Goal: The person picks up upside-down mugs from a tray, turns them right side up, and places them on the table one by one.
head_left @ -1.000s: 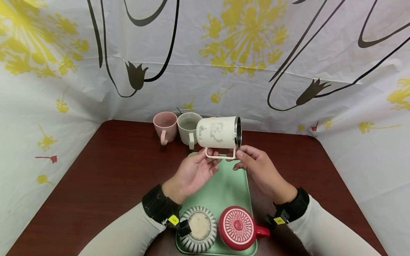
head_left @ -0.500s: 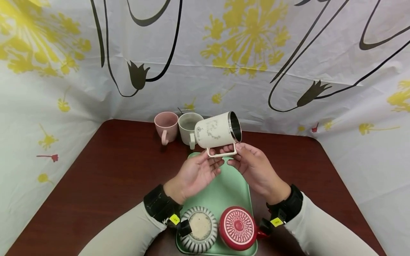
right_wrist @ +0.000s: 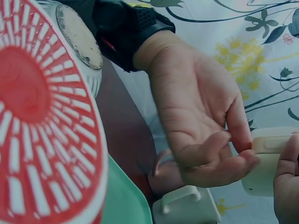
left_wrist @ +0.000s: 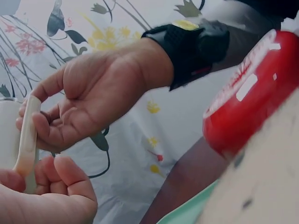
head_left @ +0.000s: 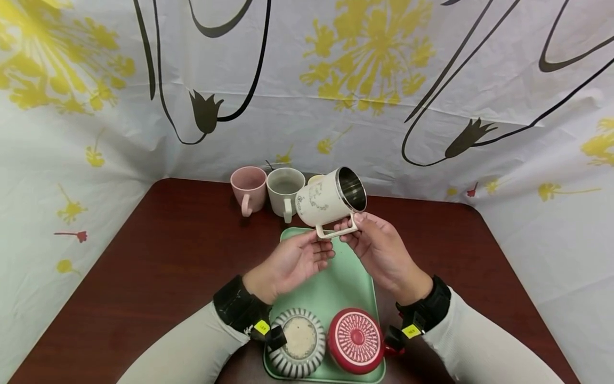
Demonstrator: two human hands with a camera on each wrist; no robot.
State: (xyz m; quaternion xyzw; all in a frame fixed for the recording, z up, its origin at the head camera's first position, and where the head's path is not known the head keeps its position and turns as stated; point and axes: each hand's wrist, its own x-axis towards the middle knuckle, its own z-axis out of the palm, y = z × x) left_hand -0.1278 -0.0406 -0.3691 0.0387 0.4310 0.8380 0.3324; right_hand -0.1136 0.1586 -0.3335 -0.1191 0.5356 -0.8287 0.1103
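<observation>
In the head view a cream mug (head_left: 322,200) with a steel rim is held up in the air, tilted, its mouth facing right and partly toward me. My right hand (head_left: 384,250) pinches the mug's handle near the rim between thumb and fingers. The left hand (head_left: 290,264) is palm up, its fingers loosely bent and its thumb tip right at the handle's other corner, near the base. Both wrist views catch the hands facing each other across the handle (left_wrist: 28,135). The mug is cut off at the edge in each of those views.
Below the hands lies a green tray (head_left: 342,277). An upside-down striped cup (head_left: 299,338) and an upside-down red mug (head_left: 356,341) sit at its near end. Behind stand a pink mug (head_left: 248,186), a pale grey mug (head_left: 285,189) and a partly hidden yellowish one (head_left: 314,179).
The cream mug has tilted, its rim end up and its mouth turning toward me. The right hand has taken a closer grip on the handle, while the left fingers have eased off it.
</observation>
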